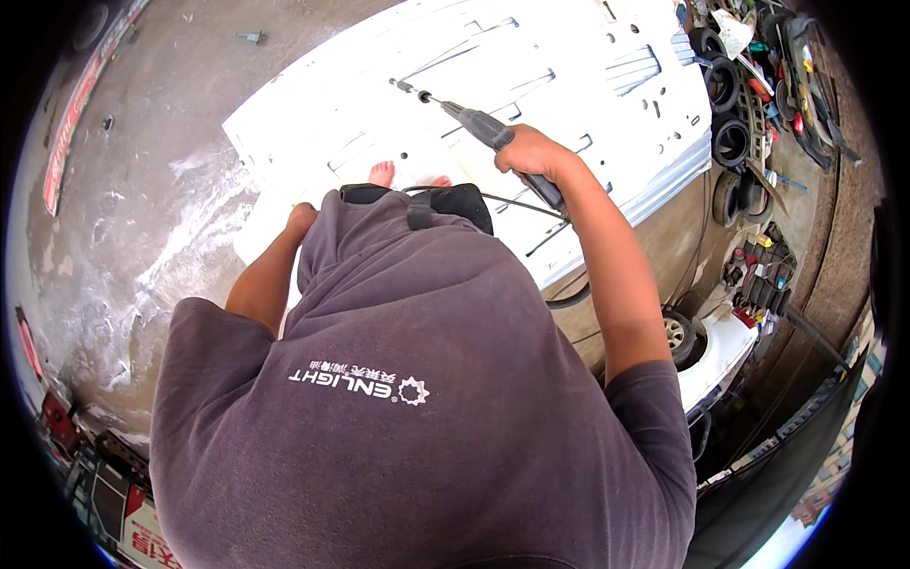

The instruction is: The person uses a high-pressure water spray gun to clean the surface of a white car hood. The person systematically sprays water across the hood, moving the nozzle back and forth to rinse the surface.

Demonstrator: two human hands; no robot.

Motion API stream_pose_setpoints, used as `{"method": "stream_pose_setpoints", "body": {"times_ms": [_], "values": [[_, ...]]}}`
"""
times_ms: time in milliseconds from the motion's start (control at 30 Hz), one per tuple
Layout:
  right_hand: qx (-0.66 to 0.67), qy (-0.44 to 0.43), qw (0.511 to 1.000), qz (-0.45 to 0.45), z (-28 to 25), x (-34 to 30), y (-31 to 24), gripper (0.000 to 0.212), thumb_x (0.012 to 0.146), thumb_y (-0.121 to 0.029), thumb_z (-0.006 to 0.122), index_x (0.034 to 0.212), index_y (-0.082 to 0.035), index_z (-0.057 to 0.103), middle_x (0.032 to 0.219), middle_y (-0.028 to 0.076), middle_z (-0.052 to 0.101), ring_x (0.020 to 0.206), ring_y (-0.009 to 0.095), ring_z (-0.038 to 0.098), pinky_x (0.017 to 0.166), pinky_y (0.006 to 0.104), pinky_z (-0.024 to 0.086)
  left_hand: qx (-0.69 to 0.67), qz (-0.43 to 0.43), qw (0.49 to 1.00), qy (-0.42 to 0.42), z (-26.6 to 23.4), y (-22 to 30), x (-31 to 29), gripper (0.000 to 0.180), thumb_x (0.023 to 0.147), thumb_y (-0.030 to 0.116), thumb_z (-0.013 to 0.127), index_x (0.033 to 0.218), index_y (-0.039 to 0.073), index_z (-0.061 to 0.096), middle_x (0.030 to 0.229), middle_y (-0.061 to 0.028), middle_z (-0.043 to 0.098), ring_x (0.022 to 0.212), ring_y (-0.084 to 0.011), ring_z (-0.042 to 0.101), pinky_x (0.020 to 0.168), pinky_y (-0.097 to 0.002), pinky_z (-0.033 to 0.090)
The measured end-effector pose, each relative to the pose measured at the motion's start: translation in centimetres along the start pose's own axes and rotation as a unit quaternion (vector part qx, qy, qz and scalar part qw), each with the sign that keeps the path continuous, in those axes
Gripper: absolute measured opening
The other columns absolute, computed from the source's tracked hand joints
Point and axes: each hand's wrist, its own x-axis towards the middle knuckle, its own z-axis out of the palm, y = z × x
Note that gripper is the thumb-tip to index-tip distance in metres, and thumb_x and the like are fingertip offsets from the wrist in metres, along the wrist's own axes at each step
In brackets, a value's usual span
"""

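Note:
My right hand [533, 152] is wrapped round the body of a dark grey corded power tool [485, 128], long and slim like a straight grinder. Its narrow nose points up and left, over a large white metal panel [455, 52] with pressed slots and holes. The front end of the tool is close to the panel's surface; I cannot tell whether it touches. Down beside my shirt, my left hand [301, 219] rests near my leg, its fingers mostly hidden. My bare feet [382, 174] show on the panel just past a black waist bag [455, 204].
Several old tyres [730, 142] and mixed scrap parts [801, 85] line the right side. A black cable [569, 302] runs below the panel's near edge. A wheel [677, 334] and a white car part [722, 356] lie lower right. Concrete floor [190, 123] with white smears spreads left.

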Motion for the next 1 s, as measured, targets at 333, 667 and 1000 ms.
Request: {"method": "stream_pose_setpoints", "body": {"times_ms": [333, 667, 1000], "values": [[0.02, 0.135, 0.99, 0.036, -5.7, -0.9, -1.1, 0.023, 0.068, -0.008, 0.065, 0.085, 0.006, 0.059, 0.067, 0.012, 0.057, 0.049, 0.021, 0.052, 0.046, 0.036, 0.043, -0.014, 0.021, 0.999, 0.025, -1.9, 2.2, -0.3, 0.046, 0.081, 0.036, 0.068, 0.103, -0.004, 0.073, 0.108, -0.0279, 0.071, 0.105, -0.039, 0.069, 0.091, -0.0432, 0.053], [0.002, 0.036, 0.999, 0.027, -3.4, -0.1, 0.0, 0.027, 0.067, -0.01, 0.066, 0.089, 0.005, 0.063, 0.068, 0.013, 0.061, 0.053, 0.022, 0.057, 0.051, 0.0363, 0.045, -0.029, 0.015, 0.999, 0.02, -1.5, 3.6, 1.4, 0.042, 0.085, 0.031, 0.064, 0.104, -0.005, 0.072, 0.108, -0.0276, 0.071, 0.103, -0.039, 0.069, 0.088, -0.0448, 0.053], [0.128, 0.159, 0.978, 0.052, -12.9, 0.0, 1.0, 0.025, 0.069, -0.011, 0.066, 0.087, 0.006, 0.061, 0.074, 0.014, 0.058, 0.057, 0.023, 0.054, 0.05, 0.0401, 0.045, -0.052, 0.012, 0.998, 0.03, -4.7, 5.5, -1.7, 0.043, 0.081, 0.028, 0.071, 0.103, -0.009, 0.07, 0.101, -0.0258, 0.071, 0.095, -0.0348, 0.07, 0.08, -0.0423, 0.053]]}}
